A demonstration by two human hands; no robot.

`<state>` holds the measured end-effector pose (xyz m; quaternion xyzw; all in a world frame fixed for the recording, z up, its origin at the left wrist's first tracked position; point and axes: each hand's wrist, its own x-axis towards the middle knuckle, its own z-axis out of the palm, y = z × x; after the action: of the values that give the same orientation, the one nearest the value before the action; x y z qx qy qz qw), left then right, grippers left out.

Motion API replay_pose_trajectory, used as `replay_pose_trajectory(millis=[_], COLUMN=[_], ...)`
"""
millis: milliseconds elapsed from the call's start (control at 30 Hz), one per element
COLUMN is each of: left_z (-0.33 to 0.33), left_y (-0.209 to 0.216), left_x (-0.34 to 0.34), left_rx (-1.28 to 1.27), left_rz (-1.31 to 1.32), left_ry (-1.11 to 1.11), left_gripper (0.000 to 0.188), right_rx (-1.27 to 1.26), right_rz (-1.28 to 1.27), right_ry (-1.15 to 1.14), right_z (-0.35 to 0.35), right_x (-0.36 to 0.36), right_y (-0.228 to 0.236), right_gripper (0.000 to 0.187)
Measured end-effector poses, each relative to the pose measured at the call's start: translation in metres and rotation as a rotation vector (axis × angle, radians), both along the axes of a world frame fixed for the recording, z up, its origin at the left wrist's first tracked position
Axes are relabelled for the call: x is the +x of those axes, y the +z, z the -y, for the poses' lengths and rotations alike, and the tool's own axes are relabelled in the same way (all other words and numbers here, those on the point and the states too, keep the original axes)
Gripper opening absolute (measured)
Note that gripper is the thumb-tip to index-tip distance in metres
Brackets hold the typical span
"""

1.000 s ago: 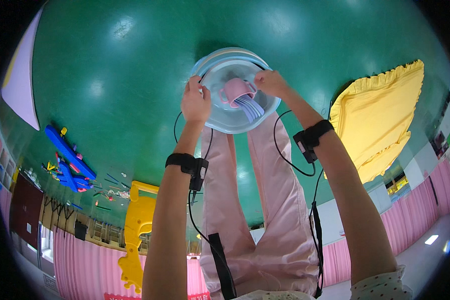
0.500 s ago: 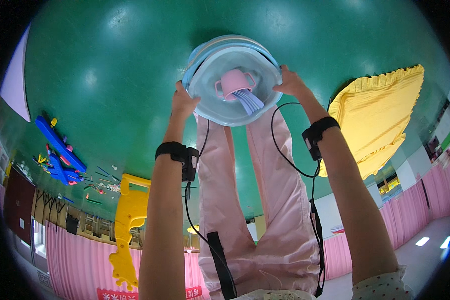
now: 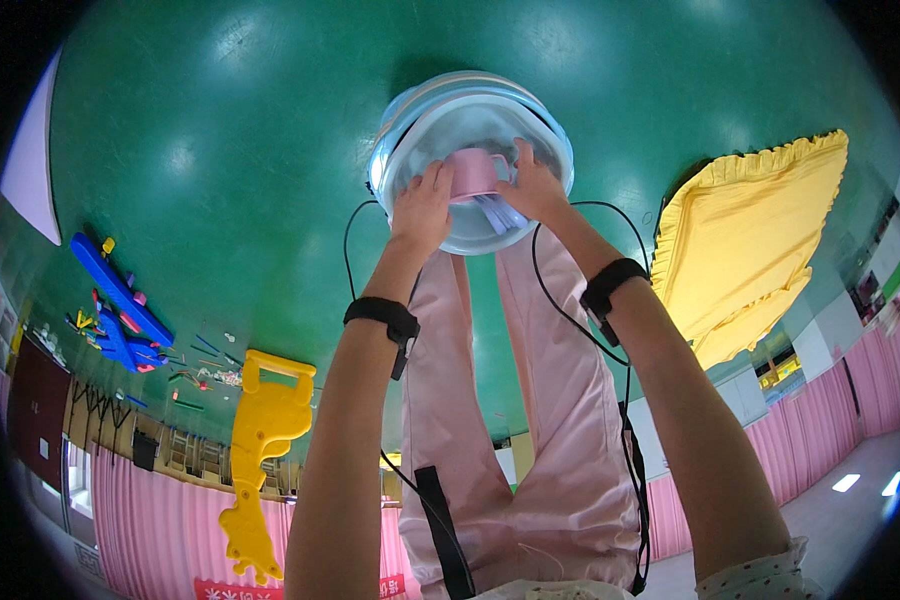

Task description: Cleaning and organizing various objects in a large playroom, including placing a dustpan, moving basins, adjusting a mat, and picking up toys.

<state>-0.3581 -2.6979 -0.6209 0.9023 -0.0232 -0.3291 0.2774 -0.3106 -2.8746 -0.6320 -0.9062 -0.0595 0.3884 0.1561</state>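
While the left hand [image 3: 425, 208] rested its loosely bent fingers by the left side of the pink cup [image 3: 475, 172], the right hand [image 3: 538, 188], thumb and forefinger parted, was at its right handle; whether either gripped firmly could not be told. The cup sat inside the pale blue basin [image 3: 462, 244], lilac strips [image 3: 502, 214] reaching from it toward the near rim. Toward the green floor's [image 3: 270, 150] right edge spread a yellow ruffled cloth [image 3: 755, 240]; toward its left, a long blue piece [image 3: 125, 290].

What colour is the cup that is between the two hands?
The cup is pink; it shows best in the head view.
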Motion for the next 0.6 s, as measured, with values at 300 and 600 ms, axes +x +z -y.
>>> replay_pose_trajectory(millis=[300,600], left_z=[-0.01,-0.021], left_y=[-0.022,-0.039], left_x=[0.009,-0.004], left_rx=[0.013,-0.297], left_rz=[-0.377,-0.595], left_ry=[-0.117,0.285], left_gripper=[0.028,0.028], right_rx=[0.177,0.346], right_rz=[-0.848,-0.874], right_ry=[-0.09,-0.227], right_z=[0.022,-0.003], right_x=[-0.009,0.011], right_y=[-0.045,-0.017], right_gripper=[0.069,0.051])
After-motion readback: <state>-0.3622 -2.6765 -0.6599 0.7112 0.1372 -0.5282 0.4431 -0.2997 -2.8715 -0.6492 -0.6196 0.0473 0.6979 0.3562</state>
